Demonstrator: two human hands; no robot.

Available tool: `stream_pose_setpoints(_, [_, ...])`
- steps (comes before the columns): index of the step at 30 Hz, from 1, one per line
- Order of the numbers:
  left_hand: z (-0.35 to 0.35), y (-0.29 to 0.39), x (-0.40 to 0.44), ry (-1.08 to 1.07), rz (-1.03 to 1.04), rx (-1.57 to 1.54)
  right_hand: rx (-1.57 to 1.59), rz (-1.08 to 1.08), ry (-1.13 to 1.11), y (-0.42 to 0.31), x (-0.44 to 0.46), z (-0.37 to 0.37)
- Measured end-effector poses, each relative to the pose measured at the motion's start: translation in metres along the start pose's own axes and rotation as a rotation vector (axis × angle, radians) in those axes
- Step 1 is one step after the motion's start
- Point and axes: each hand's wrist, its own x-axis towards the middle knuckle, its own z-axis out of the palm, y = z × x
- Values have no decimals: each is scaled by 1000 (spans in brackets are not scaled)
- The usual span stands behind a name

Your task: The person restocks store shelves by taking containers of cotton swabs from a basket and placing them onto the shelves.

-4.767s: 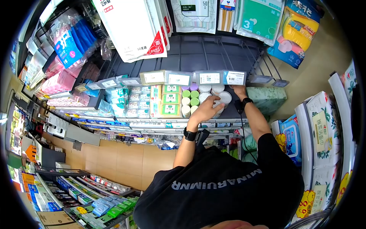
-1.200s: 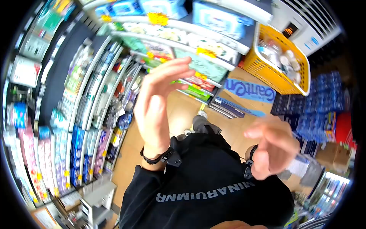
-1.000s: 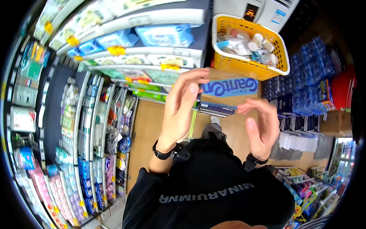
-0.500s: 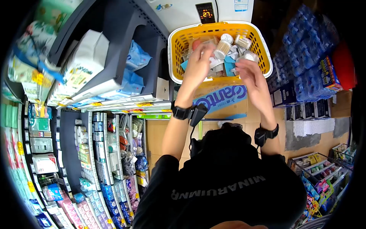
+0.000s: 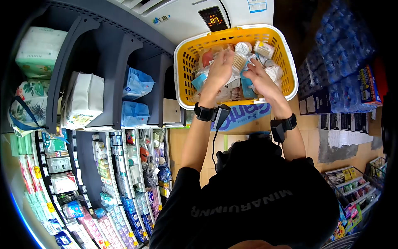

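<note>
Swabs [image 5: 239, 61] between hands [image 5: 219, 72] (both reaching forward)

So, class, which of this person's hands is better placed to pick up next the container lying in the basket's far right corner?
Probably the right hand: it reaches in nearer the container. The left hand is farther left, with the swab tub in between.

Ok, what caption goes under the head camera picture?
Left hand and right hand dip into a yellow basket of small packaged goods.
</note>
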Motion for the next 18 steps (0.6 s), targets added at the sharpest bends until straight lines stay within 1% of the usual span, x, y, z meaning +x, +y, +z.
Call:
stream_pose_setpoints(2, [3,-4,3,-1,-15,-4,-22,24,-2,6,7,0])
stream_pose_setpoints(5, [10,-15,11,-15,17,0,5,38,-12,10,16,1])
stream_pose_setpoints(7, [10,-17,13,-101,-15,25,-27,-50,-72,15,23,2])
stream_pose_setpoints(10, [10,-15,10,-104,-37,-24,-63,-20,-28,17,26,5])
stream_pose_setpoints(14, [10,-17,8,-82,-29,-21,-54,-38,-45,15,24,4])
stream_pose_setpoints(16, [10,-18,6,-68,-29,-80,-56,-118,-42,10,17,7])
stream_pose_setpoints(18, [8,-16,3,-55,-5,-98,-49,-153,-35,15,17,7])
